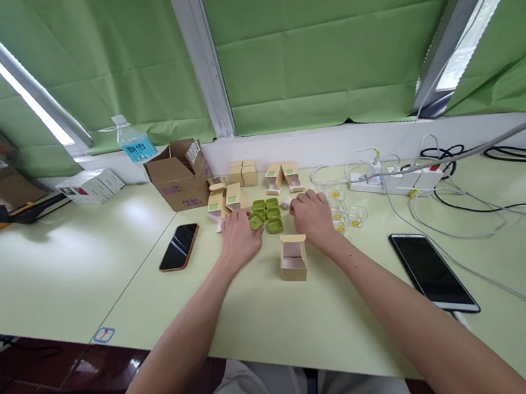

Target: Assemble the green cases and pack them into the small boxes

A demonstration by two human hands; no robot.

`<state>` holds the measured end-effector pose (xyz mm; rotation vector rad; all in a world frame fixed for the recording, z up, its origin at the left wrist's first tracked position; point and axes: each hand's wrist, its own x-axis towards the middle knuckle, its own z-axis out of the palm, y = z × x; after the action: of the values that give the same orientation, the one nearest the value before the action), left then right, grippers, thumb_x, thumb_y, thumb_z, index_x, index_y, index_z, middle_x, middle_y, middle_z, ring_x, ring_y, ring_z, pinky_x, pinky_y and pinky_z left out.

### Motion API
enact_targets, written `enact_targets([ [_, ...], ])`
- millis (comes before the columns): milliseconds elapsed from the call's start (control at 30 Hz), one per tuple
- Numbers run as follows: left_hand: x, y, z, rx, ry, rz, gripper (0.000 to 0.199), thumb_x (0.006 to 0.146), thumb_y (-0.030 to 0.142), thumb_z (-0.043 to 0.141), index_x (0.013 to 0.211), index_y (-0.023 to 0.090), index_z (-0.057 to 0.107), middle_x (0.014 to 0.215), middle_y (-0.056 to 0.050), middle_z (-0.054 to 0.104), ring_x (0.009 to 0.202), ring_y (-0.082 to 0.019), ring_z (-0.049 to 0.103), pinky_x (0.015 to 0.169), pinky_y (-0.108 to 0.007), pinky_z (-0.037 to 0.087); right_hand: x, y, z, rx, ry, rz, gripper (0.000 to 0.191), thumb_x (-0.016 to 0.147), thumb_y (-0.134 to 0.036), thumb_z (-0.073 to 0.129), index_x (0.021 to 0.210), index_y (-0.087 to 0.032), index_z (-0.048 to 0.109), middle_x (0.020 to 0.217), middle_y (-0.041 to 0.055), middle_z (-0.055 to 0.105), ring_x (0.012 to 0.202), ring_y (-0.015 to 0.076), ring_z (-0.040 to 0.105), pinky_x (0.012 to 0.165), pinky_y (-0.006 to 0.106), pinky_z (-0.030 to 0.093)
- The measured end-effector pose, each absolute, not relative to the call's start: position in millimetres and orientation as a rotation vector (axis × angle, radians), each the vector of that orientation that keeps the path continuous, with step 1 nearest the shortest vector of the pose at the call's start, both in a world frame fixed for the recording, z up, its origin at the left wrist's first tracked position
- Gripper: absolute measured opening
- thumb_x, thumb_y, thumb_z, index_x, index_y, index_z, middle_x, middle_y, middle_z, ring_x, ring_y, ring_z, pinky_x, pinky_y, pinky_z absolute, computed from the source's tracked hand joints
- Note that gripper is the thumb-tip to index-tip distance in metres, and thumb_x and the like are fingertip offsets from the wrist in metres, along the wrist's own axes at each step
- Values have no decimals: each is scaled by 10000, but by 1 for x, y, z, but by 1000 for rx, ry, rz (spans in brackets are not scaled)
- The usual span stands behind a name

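Note:
My left hand [240, 234] is closed at the left edge of a group of small olive-green square cups [274, 225]. Its fingertips grip one green cup [257, 221], which sits tilted against the others. To the right of the group, my right hand [312, 214] has its fingers curled down to the table. By its fingertips lies a small pale object [286, 203], too small to name; what the fingers hold is hidden. An open kraft-paper box [294, 265] stands between my forearms, its flap up. Several small clear containers with yellow centres [357, 216] lie right of my right hand.
Behind the hands stand opened small boxes [236, 196], closed small boxes [243, 173] and a larger cardboard carton [180, 183]. A phone [179, 247] lies left, another phone [433, 271] right. A power strip [396, 181] with tangled cables runs along the back right.

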<state>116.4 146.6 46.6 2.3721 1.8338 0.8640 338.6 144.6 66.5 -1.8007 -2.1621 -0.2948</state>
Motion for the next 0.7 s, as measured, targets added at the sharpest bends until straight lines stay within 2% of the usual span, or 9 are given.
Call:
enact_targets([
  [67,118,146,48,2365,1581,1185,400,903,225,697,1276,183,562,1315,-190,672,1246,-365,641,1059,-542,548,349,134,75,-1769,-2058,-291,315,1097,-143,449,1126,-166,761,1179,149,802,1164,306,637,969,446,386],
  [167,122,141,50,2293,1286,1507,428,909,158,681,1315,213,558,1281,-134,681,1152,-275,682,981,-447,596,364,115,86,-1462,-1726,-64,182,1077,-212,538,1067,-202,719,1008,89,814,963,264,705,926,434,471],
  [267,129,135,54,2233,1141,1620,455,914,132,693,1348,229,596,1245,-100,703,1045,-219,697,917,-388,604,370,94,88,-1127,-1496,264,118,1059,-307,598,1054,-234,691,942,47,800,851,222,739,820,385,563],
  [367,136,131,60,2184,1050,1646,463,914,127,708,1357,244,640,1244,-85,708,979,-189,686,857,-354,592,367,76,83,-966,-1412,413,86,1006,-317,684,1039,-240,702,937,37,777,840,204,751,796,373,624],
  [467,144,126,72,2196,938,1646,467,903,112,707,1345,258,680,1341,-99,706,1020,-194,687,808,-333,573,360,63,79,-910,-1402,398,156,977,-284,735,1127,-247,721,1002,48,782,894,204,762,827,381,662],
  [533,151,122,82,2236,850,1612,492,896,93,698,1358,262,688,1408,-111,699,1124,-221,698,799,-326,569,358,58,81,-875,-1416,335,174,988,-250,730,1161,-251,730,1035,54,789,907,203,767,834,380,668],
  [600,158,118,91,2278,791,1549,517,897,77,689,1379,262,686,1414,-116,709,1221,-247,696,812,-326,577,357,54,85,-833,-1461,223,158,1004,-203,702,1150,-253,741,1022,52,789,869,194,756,806,368,659],
  [700,166,112,99,2320,759,1498,532,908,71,688,1402,266,685,1377,-107,734,1226,-249,710,846,-334,595,358,50,90,-766,-1540,-18,202,1020,-125,634,1136,-252,741,996,56,777,860,194,738,757,347,634],
])
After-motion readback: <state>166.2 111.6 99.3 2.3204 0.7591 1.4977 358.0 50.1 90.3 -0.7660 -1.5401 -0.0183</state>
